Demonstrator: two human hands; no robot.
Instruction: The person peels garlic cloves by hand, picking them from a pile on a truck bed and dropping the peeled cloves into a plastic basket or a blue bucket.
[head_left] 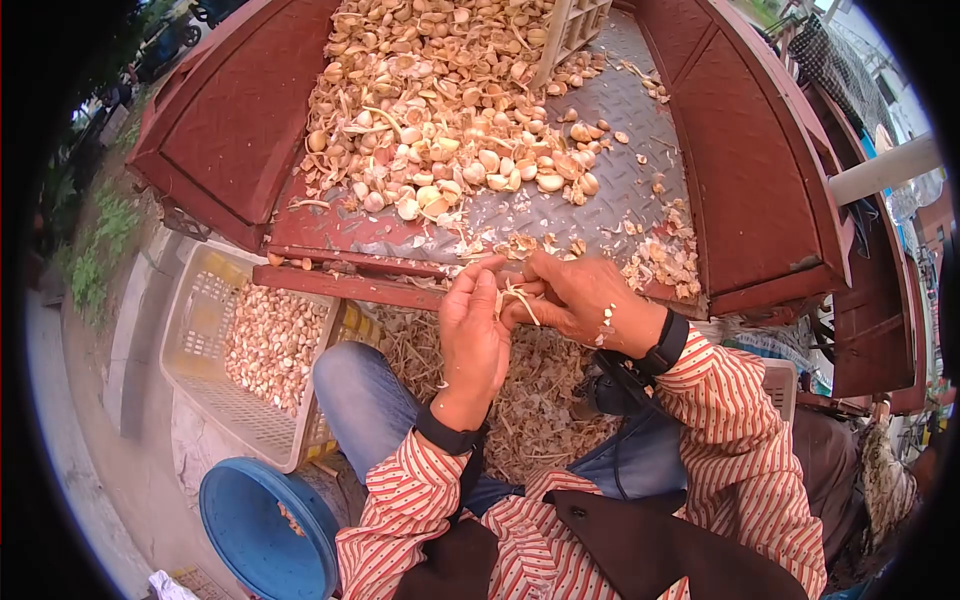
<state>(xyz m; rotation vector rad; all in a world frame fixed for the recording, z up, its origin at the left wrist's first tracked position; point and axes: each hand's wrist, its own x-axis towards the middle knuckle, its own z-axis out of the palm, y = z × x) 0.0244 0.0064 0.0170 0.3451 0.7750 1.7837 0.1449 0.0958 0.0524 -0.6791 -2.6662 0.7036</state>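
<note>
My left hand (474,330) and my right hand (588,300) meet in front of the red cart's edge, thumbs and fingers pinched together. Between them is a pale, stringy garlic stalk (520,296) with thin strands sticking out; my fingers cover whatever else is there. Small white flakes of skin (607,314) cling to the back of my right hand. Just beyond my hands, a large heap of garlic cloves and dry skins (420,110) lies on the metal cart bed (640,130).
Red cart walls (225,115) rise on both sides, and a slatted crate (575,35) leans into the heap. To my left stand a yellowish plastic basket (195,345) of cloves and a blue bucket (225,510). Dry husks (540,420) cover the ground between my legs.
</note>
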